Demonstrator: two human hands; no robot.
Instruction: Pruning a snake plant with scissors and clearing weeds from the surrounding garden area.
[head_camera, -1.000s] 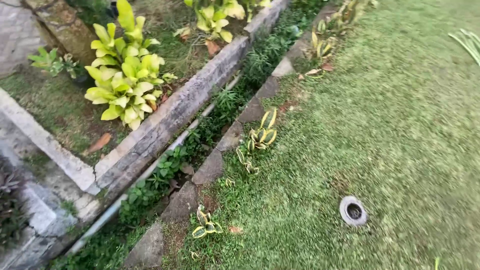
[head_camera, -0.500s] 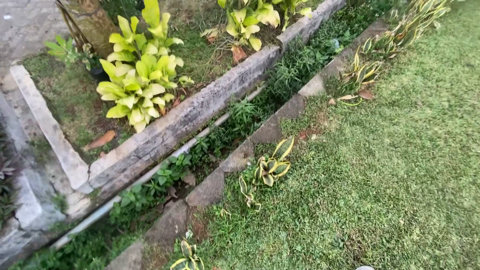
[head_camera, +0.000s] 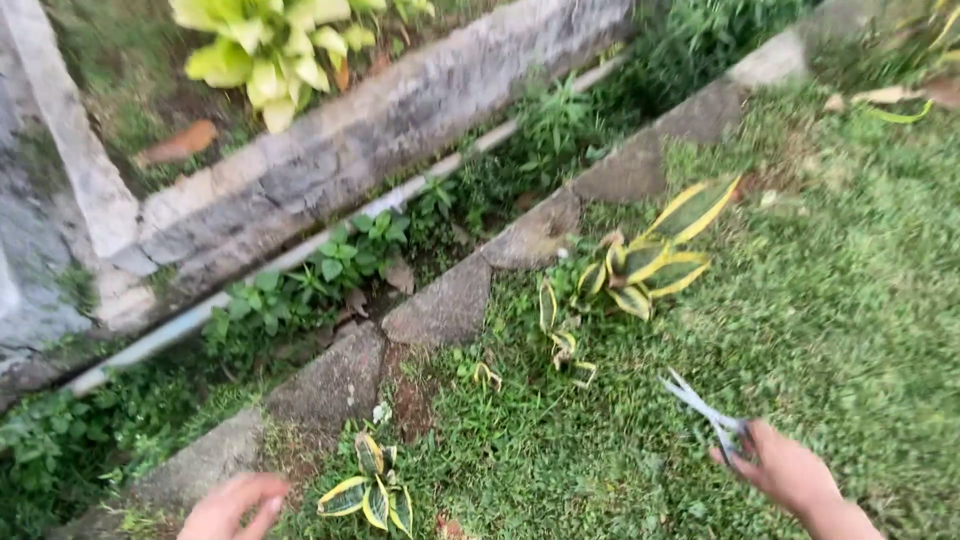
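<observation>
the person's right hand (head_camera: 790, 472) reaches in from the lower right of the head view and is closed around the handles of a pair of grey scissors (head_camera: 705, 410). the blades stand slightly apart and point up and to the left, over the grass (head_camera: 830, 300), toward a small yellow-edged plant (head_camera: 568, 345) that sits near the tips but apart from them. just beyond that small plant, a larger yellow-edged plant (head_camera: 655, 255) with broad striped leaves grows beside the stone edging.

the left hand (head_camera: 232, 508) shows at the bottom edge, only partly in view and blurred. its fingers look loosely curled and it holds nothing that can be seen; whether it is fully open or closed cannot be told. it is just beside a low striped plant (head_camera: 370, 492) with yellow-rimmed leaves, to that plant's left, and does not clearly touch it.

a line of flat stone blocks (head_camera: 445, 305) runs diagonally from lower left to upper right and separates the grass from a weedy trench (head_camera: 300, 290). a pale pipe (head_camera: 300, 255) lies along the trench, next to a raised concrete curb (head_camera: 360, 150). behind the curb, a bright lime-green leafy plant (head_camera: 275, 45) grows in a bed, with a dry brown leaf (head_camera: 178, 143) lying on the soil nearby.
</observation>
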